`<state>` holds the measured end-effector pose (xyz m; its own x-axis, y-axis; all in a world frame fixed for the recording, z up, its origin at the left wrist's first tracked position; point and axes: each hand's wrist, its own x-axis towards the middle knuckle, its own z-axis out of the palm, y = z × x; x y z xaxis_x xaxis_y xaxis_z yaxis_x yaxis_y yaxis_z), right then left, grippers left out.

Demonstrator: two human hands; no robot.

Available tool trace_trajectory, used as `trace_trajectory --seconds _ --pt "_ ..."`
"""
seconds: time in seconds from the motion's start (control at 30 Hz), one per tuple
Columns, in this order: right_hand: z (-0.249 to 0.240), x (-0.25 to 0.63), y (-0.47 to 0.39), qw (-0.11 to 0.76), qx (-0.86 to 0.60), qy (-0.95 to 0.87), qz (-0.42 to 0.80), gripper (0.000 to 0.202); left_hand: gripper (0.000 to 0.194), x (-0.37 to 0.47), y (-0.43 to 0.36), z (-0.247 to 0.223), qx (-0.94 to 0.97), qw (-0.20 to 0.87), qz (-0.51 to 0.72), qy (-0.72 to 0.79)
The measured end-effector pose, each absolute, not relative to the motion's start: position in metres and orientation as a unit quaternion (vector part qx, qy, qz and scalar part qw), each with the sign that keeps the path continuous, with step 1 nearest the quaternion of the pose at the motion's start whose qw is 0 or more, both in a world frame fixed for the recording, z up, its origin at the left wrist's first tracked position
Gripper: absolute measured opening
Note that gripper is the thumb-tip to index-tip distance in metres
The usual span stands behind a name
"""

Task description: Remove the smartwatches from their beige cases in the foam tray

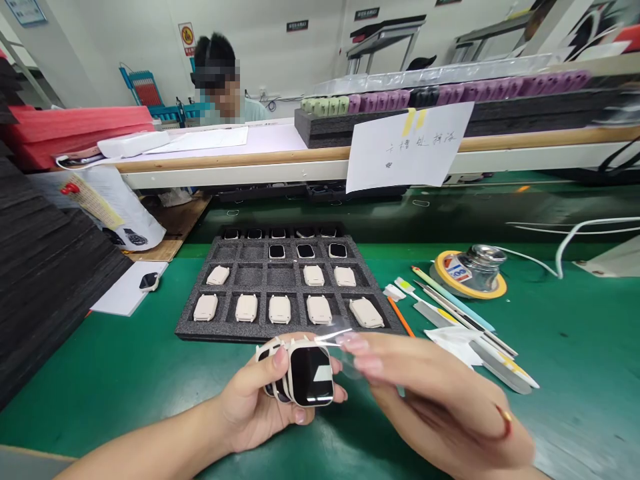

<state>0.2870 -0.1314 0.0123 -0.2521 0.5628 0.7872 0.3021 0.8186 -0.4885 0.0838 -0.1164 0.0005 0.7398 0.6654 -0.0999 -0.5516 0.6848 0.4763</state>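
Several white watch bodies with black screens are stacked in my left hand (265, 393), its fingers wrapped round them. The front watch body (311, 375) faces up toward me, a bright reflection on its glass. My right hand (425, 393) is beside it, somewhat blurred, pinching a clear film (345, 343) at the watch's upper right corner. Whether the film still touches the glass I cannot tell. Just beyond both hands is a dark foam tray (186, 325) with compartments. White watch bodies (279, 310) lie face down in its nearer rows, and others show black screens farther back.
To the right lie a glass jar (484, 263), a tape roll (440, 280), an orange stick (401, 317) and several slim tools (470, 320). One watch (149, 281) rests on white paper at left, near stacked dark foam (50, 267). A shelf (240, 167) crosses behind; a person (215, 80) sits beyond.
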Motion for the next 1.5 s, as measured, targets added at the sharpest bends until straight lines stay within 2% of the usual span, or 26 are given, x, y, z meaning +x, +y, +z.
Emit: trace_trajectory --seconds 0.1,0.17,0.3,0.53,0.57,0.7,0.8,0.9,1.03,1.17,1.27,1.37,1.5 --pt "0.011 0.294 -0.134 0.480 -0.250 -0.836 0.096 0.038 0.031 0.083 -0.117 0.000 0.196 0.904 0.344 0.162" --pt "0.010 0.294 -0.135 0.464 -0.223 -0.856 0.055 0.037 0.031 0.083 -0.118 0.001 0.190 0.902 0.346 0.176" --pt "0.007 0.284 -0.133 0.485 -0.185 -0.855 -0.017 0.032 0.032 0.084 -0.117 0.002 0.201 0.897 0.347 0.189" --pt "0.015 0.271 -0.130 0.492 -0.227 -0.840 0.014 0.019 0.033 0.084 -0.115 -0.001 0.190 0.883 0.362 0.229" --pt "0.015 0.270 -0.129 0.486 -0.236 -0.841 0.019 0.021 0.033 0.084 -0.115 -0.001 0.188 0.879 0.369 0.237" --pt "0.011 0.265 -0.127 0.441 -0.305 -0.836 0.120 0.058 0.030 0.090 -0.116 -0.002 0.229 0.860 0.381 0.251" --pt "0.010 0.262 -0.128 0.454 -0.319 -0.805 0.208 0.052 0.028 0.093 -0.117 -0.001 0.234 0.856 0.383 0.256" --pt "0.011 0.263 -0.128 0.495 -0.311 -0.775 0.240 0.052 0.036 0.091 -0.115 0.000 0.204 0.871 0.368 0.254" --pt "0.013 0.264 -0.127 0.483 -0.304 -0.794 0.206 0.055 0.047 0.084 -0.114 -0.001 0.222 0.886 0.334 0.232" --pt "0.014 0.264 -0.126 0.462 -0.302 -0.817 0.168 0.055 0.046 0.083 -0.115 -0.003 0.239 0.886 0.332 0.219" --pt "0.014 0.268 -0.121 0.446 -0.305 -0.837 0.089 0.053 0.047 0.085 -0.117 -0.003 0.237 0.864 0.349 0.275" --pt "0.015 0.279 -0.110 0.461 -0.358 -0.812 0.013 0.045 0.044 0.088 -0.118 0.001 0.245 0.811 0.383 0.368" --pt "0.010 0.289 -0.097 0.446 -0.450 -0.773 0.021 0.032 0.033 0.087 -0.117 0.010 0.265 0.745 0.456 0.409"
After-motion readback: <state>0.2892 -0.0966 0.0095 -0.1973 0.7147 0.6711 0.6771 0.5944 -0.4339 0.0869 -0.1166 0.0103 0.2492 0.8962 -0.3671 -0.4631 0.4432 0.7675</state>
